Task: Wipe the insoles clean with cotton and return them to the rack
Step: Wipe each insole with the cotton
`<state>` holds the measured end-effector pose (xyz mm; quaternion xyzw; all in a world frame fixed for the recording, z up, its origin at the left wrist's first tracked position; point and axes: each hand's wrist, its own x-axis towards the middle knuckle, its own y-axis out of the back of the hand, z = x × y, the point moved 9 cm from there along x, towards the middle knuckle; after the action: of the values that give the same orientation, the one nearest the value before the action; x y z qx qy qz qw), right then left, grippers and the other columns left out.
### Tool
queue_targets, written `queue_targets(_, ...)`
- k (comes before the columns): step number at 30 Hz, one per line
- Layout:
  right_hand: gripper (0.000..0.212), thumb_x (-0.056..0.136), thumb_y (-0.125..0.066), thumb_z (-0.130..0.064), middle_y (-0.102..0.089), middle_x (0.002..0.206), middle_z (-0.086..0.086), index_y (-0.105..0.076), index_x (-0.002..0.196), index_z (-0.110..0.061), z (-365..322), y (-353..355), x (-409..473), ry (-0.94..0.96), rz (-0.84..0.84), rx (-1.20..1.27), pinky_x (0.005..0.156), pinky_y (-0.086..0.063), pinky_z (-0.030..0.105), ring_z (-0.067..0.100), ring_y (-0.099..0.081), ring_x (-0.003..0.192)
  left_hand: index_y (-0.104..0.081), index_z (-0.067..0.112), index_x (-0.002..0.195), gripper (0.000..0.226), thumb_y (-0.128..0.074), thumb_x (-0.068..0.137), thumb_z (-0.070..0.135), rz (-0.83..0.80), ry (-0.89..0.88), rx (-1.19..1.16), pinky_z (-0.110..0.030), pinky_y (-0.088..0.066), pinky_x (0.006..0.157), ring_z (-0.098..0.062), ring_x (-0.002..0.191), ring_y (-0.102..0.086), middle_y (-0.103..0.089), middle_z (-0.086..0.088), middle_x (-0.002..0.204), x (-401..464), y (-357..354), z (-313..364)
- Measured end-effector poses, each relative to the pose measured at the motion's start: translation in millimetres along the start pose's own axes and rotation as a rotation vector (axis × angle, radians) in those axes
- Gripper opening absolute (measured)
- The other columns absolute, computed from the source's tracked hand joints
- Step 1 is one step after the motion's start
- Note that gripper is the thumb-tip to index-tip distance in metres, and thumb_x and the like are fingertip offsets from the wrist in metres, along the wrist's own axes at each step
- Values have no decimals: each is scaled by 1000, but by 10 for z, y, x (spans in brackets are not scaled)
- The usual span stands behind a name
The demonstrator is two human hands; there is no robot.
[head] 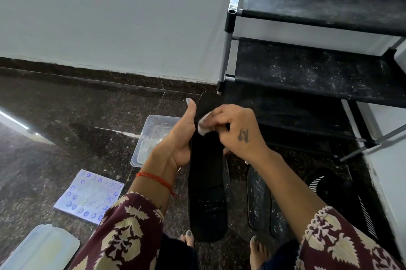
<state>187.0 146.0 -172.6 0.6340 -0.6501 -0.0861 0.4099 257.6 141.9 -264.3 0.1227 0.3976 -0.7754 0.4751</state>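
Near the shoe rack (pixel 318 71), the left hand (pixel 175 137) grips a black insole (pixel 207 192) upright while the right hand (pixel 237 131) pinches a cotton pad (pixel 203 124) against its far end.

No readable text; tattoo on right hand (pixel 238 131) illegible.

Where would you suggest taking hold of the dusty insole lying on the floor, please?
Pinch the dusty insole at its near, rounded end, coming from above and from the person's side. It lies flat on the floor with its length running away from the feet, so that end is closest. The left hand holds another insole, and the right hand pinches the cotton.
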Motion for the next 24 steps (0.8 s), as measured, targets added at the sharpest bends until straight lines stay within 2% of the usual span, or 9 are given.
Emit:
queue_targets(2, 30, 63, -57, 4, -72, 82, -4, -77, 74, -16, 39, -21, -19, -4, -100, -70, 74, -46, 8, 5, -61, 82, -66, 10, 107, 81, -17, 88, 73, 7, -10, -9, -38, -57, 71, -26, 80, -69, -71, -15, 90, 8, 7, 15)
queue_targets(4, 25, 65, -60, -1, -71, 81, -2, -76, 73, -17, 184, 43, -26, -78, -91, -221, 73, -49, 21, 12, -63, 81, -65, 11, 111, 82, -18, 87, 74, 2, 3, -1, -41, -56, 76, -28, 82, -68, -71, -15, 95, 3, -2, 5)
queue_targets(7, 25, 71, -63, 3, -69, 87, 2, -74, 84, -15, 374, 330, -52, -232, 185, -301, 77, -51, 33, 20, -62, 84, -65, 13, 110, 83, -17, 85, 76, -17, 17, 18, -44, -54, 80, -29, 86, -70, -71, -16, 101, -3, -21, -7)
queue_targets(9, 30, 77, -59, 6, -67, 93, 4, -72, 97, -13, 274, 409, -61, -195, 345, -250, 81, -49, 25, 19, -60, 87, -65, 14, 111, 82, -16, 85, 75, -32, 19, 25, -44, -54, 80, -29, 86, -70, -71, -15, 102, -9, -48, -14)
queue_targets(11, 29, 81, -59, 2, -66, 97, 5, -70, 104, -12, 74, 263, -46, -76, 313, -258, 87, -38, 11, 18, -58, 91, -62, 16, 118, 81, -17, 86, 75, -49, 13, 17, -44, -55, 79, -28, 89, -69, -70, -15, 103, -3, -79, -28)
queue_targets(14, 26, 83, -65, -4, -64, 99, 9, -68, 108, -9, -62, 48, -44, 21, 207, -309, 82, -45, 23, 24, -57, 92, -57, 18, 128, 77, -19, 88, 72, -46, -19, 33, -38, -58, 70, -27, 90, -69, -70, -15, 103, 16, -73, -20)
queue_targets(18, 26, 87, -59, -4, -60, 91, 10, -66, 112, -6, 192, 177, -29, -175, 276, -406, 67, -38, 23, 24, -53, 85, -59, 16, 126, 80, -23, 85, 75, -61, 22, 16, -43, -56, 73, -30, 89, -68, -68, -17, 107, 10, -80, -58)
queue_targets(21, 20, 89, -55, -10, -63, 84, 10, -72, 100, -7, 382, 242, -43, -353, 225, -430, 63, -34, 21, 24, -58, 79, -62, 14, 121, 80, -25, 85, 74, -25, 25, 2, -43, -57, 70, -30, 86, -68, -68, -17, 108, 15, -48, -48)
queue_targets(24, 25, 85, -52, -20, -67, 69, 6, -74, 76, -11, 585, 306, -112, -520, 155, -379, 50, -32, 16, 16, -57, 63, -64, 12, 113, 79, -22, 87, 74, 2, 17, 2, -43, -56, 74, -29, 83, -70, -71, -16, 102, 2, -24, -19)
